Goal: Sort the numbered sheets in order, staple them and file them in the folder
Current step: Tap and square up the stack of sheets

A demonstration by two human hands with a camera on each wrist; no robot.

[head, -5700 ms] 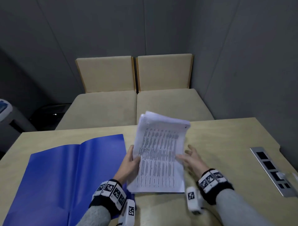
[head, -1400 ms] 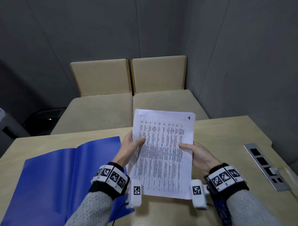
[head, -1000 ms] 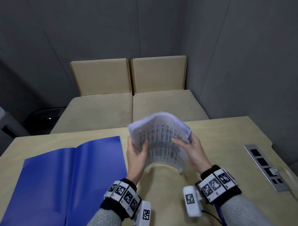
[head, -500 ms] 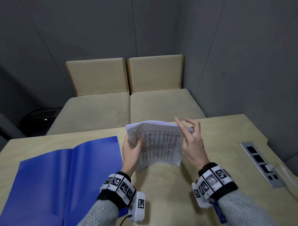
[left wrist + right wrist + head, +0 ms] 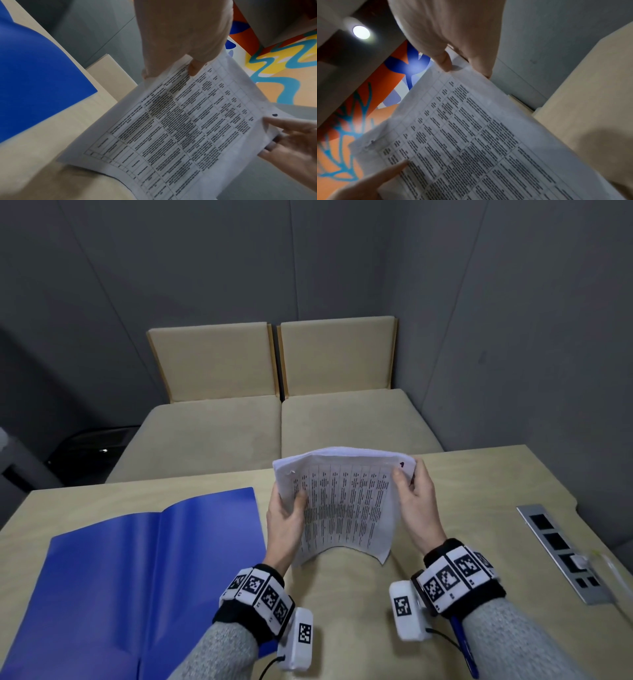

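A stack of printed sheets (image 5: 346, 505) arches above the table, its top edge curled away from me. A black page number shows at the top right corner. My left hand (image 5: 286, 517) grips the stack's left edge, thumb on the printed face (image 5: 193, 68). My right hand (image 5: 412, 498) pinches the top right corner, thumb on front (image 5: 445, 63), fingers behind. The sheets (image 5: 188, 128) (image 5: 479, 142) fill both wrist views. The blue folder (image 5: 137, 570) lies open flat on the table to the left, its corner showing as folder (image 5: 34, 81) in the left wrist view.
The beige table (image 5: 479, 508) carries a metal socket panel (image 5: 565, 553) near its right edge. A blue pen (image 5: 464, 652) sticks out under my right sleeve. Two beige seats (image 5: 274, 426) stand beyond the far edge, with grey walls behind.
My right hand, lifted off with spread fingers half a second ago, has taken hold of the stack's top right corner again. The left hand kept its grip throughout.
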